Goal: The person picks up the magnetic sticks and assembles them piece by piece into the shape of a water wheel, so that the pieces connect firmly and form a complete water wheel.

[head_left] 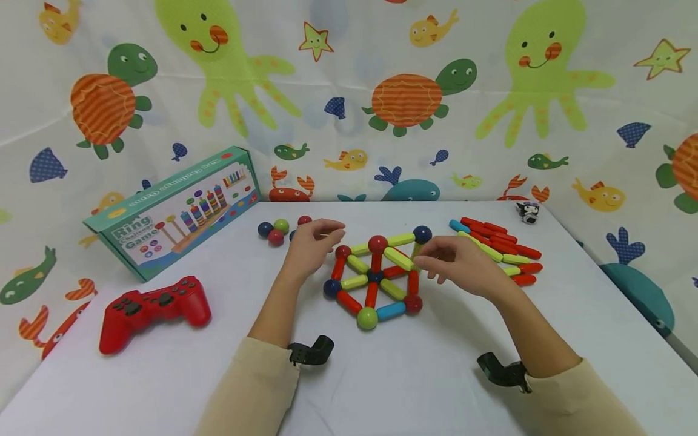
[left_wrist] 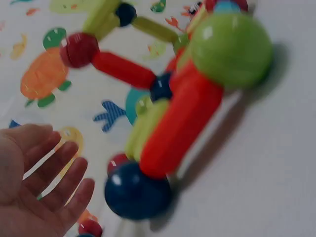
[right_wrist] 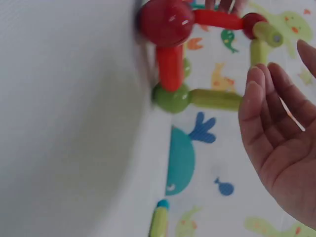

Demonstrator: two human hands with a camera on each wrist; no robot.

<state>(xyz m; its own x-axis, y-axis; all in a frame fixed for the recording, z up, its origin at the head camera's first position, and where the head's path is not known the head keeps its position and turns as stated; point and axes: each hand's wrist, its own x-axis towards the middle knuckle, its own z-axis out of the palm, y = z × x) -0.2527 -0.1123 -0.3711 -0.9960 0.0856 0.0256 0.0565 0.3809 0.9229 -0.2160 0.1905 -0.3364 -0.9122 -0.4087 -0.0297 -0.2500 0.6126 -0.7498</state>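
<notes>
Between the hands stands a construction of magnetic sticks and balls. A wheel-like base joins red, yellow-green and blue sticks around a central navy ball (head_left: 375,277), with a green ball (head_left: 368,318) at the front. Above it sits a raised red ball (head_left: 377,244). One yellow-green stick (right_wrist: 269,33) juts from this ball with a free end. My left hand (head_left: 312,245) hovers at the construction's left with loosely bent fingers, holding nothing. On the other side my right hand (head_left: 460,263) has its fingertips close to the free stick end, palm bare in the right wrist view.
Loose balls (head_left: 275,237) lie behind my left hand. Several loose red, yellow-green and blue sticks (head_left: 504,247) lie beyond my right hand. A red game controller (head_left: 155,309) and a ring game box (head_left: 174,212) are at the left, a small figurine (head_left: 528,212) at the back right.
</notes>
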